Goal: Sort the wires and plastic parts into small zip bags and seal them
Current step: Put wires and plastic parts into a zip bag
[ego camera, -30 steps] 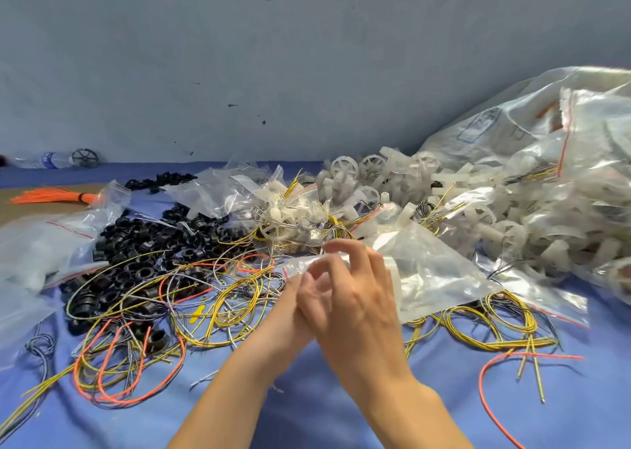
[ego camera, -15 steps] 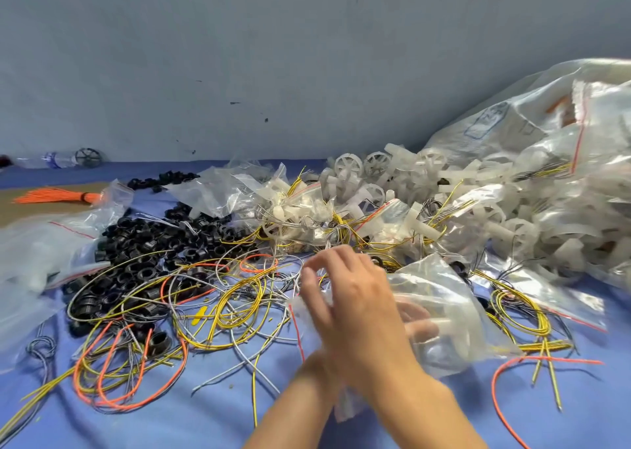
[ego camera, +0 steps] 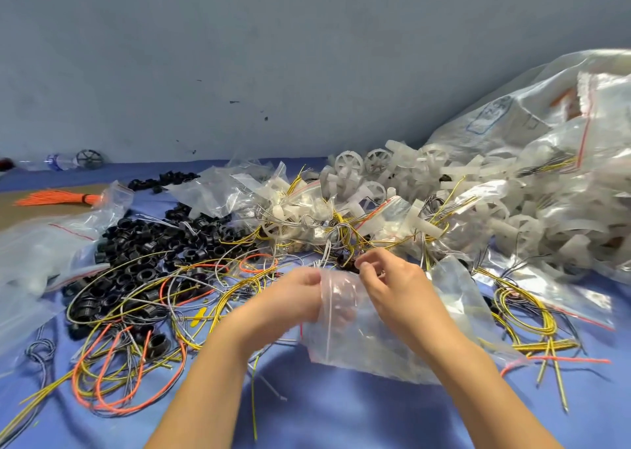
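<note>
A small clear zip bag hangs in front of me over the blue cloth. My left hand grips its top left edge. My right hand pinches the bag's mouth from the right, fingers curled. Loose yellow, orange and grey wires lie tangled to the left. A heap of black plastic rings sits behind them. White plastic wheels are piled at the back centre and right. What the bag holds is blurred.
Several filled clear bags are stacked at the right. Empty zip bags lie at the left. An orange wire bundle rests on a cardboard sheet far left. More yellow wires lie at the right. A grey wall stands behind.
My hands were together at the bag's top, then one reached inside it. Now they are apart, each gripping one side of the bag's mouth, and the bag hangs lower.
</note>
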Demonstrator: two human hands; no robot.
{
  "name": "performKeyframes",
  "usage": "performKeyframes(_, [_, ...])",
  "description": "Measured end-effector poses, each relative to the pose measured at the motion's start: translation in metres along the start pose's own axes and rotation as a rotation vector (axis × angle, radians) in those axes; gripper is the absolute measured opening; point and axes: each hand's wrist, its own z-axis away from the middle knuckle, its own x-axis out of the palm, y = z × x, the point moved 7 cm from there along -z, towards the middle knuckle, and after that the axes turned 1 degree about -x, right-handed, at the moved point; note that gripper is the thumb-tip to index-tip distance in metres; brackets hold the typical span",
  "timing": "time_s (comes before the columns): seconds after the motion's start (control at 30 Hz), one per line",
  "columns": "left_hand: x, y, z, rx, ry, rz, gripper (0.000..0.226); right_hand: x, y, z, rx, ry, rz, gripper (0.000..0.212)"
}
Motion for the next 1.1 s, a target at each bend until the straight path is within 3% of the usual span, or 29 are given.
performKeyframes(0.1, [-0.055,0.013,-0.001,0.086,0.389,0.038,0.020,-0.003,0.006,-0.003,0.046,0.010,0.024,0.020])
performKeyframes(0.17, [-0.082,0.022,-0.001,0.137,0.621,-0.182,0.018,-0.004,0.008,-0.004,0.060,0.007,0.022,0.020])
performKeyframes(0.23, [-0.095,0.029,-0.007,0.181,0.724,-0.455,0.026,-0.005,0.009,-0.004,0.057,0.011,0.021,0.019])
performKeyframes(0.37, [-0.101,0.029,-0.030,0.187,0.741,-0.601,0.040,-0.005,0.008,-0.002,0.017,0.022,0.036,0.019])
performKeyframes(0.57, [-0.107,0.021,-0.060,0.082,0.783,-0.708,0.045,-0.006,0.009,-0.002,-0.020,0.005,0.062,0.018])
performKeyframes(0.8, [-0.113,0.035,-0.058,0.208,0.917,-0.878,0.024,-0.006,0.011,-0.005,-0.032,0.004,0.036,0.020])
performKeyframes(0.93, [-0.110,0.033,-0.049,0.215,0.958,-0.895,0.025,-0.006,0.006,-0.002,-0.041,0.018,0.014,0.020])
performKeyframes(1.1, [-0.106,0.037,-0.036,0.262,0.855,-0.925,0.023,-0.004,0.003,0.000,-0.053,0.041,0.017,0.019])
